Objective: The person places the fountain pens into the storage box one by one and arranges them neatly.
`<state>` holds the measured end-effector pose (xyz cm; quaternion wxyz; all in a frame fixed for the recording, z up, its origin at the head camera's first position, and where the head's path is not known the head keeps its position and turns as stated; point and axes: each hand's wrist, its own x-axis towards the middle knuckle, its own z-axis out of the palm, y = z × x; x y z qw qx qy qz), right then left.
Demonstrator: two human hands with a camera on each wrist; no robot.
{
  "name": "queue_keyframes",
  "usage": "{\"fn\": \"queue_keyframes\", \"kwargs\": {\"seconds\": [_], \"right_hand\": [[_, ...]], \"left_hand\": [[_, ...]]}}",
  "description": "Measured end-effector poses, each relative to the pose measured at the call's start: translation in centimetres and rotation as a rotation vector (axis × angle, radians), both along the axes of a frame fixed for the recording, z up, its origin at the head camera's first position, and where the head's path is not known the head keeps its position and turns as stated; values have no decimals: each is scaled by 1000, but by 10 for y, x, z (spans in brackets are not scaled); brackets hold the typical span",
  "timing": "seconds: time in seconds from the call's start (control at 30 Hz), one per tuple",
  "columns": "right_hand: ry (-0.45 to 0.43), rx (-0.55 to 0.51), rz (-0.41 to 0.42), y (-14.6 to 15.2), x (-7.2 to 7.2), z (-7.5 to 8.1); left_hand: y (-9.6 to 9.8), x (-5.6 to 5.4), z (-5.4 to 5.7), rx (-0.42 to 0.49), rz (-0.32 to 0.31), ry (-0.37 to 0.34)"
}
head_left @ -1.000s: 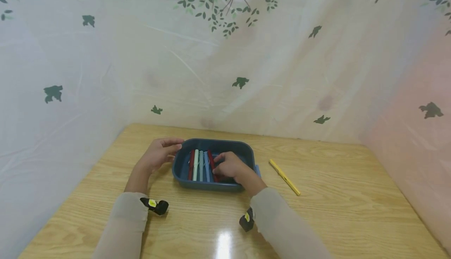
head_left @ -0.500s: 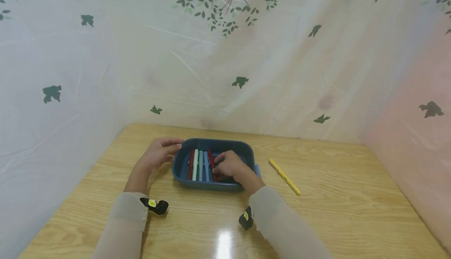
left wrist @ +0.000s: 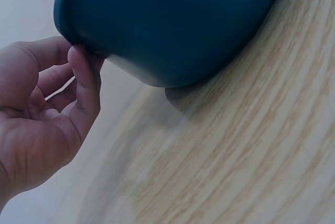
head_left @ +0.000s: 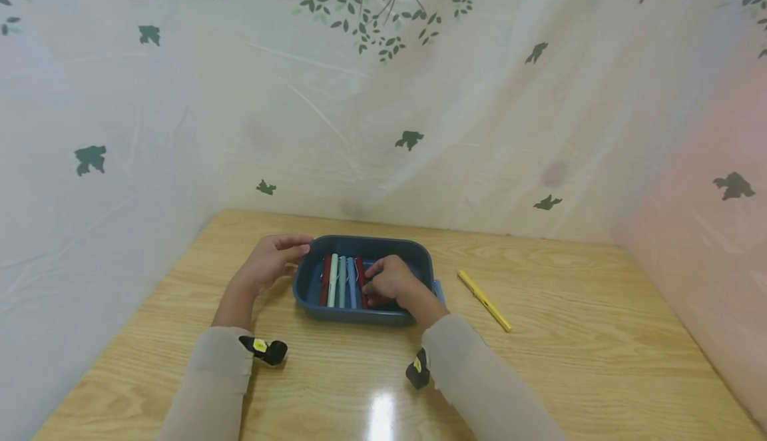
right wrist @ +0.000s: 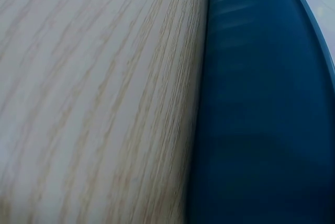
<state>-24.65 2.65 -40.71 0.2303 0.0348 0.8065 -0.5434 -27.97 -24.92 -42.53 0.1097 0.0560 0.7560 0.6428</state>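
Observation:
A dark blue open box [head_left: 359,318] stands on the table. Inside its left half several pens lie side by side: a dark red pen [head_left: 325,281], a pale green pen [head_left: 333,281], a teal pen [head_left: 342,284], a blue pen [head_left: 351,284] and, rightmost, a second dark red pen [head_left: 359,269]. My right hand [head_left: 392,281] reaches into the box and pinches that rightmost red pen; its fingertips are partly hidden. With thumb and fingers my left hand [left wrist: 47,98] holds the rim at the box's left end. In the right wrist view, only the box's outer wall [right wrist: 267,98] and table show.
A yellow pen [head_left: 484,301] lies slantwise on the wooden table [head_left: 575,361], to the right of the box. A light blue tab [head_left: 439,291] sticks out from the box's right end. A pale curtain [head_left: 335,114] with leaf prints hangs behind the table.
The rightmost red pen has swung slightly, its far end shifting right, while my right hand moved a little away from me. My left hand and the box stay in place.

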Motion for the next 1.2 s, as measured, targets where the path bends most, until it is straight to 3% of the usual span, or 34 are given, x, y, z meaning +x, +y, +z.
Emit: {"fn": "queue_keyframes", "kwargs": {"seconds": [0.53, 0.93, 1.2], "right_hand": [[13, -57, 31, 17, -11, 8], [106, -110, 69, 37, -20, 24], [134, -120, 99, 62, -18, 39]], "left_hand": [[4, -2, 1, -5, 29, -17], [2, -4, -1, 3, 24, -7], [2, -5, -2, 8, 21, -8]]}}
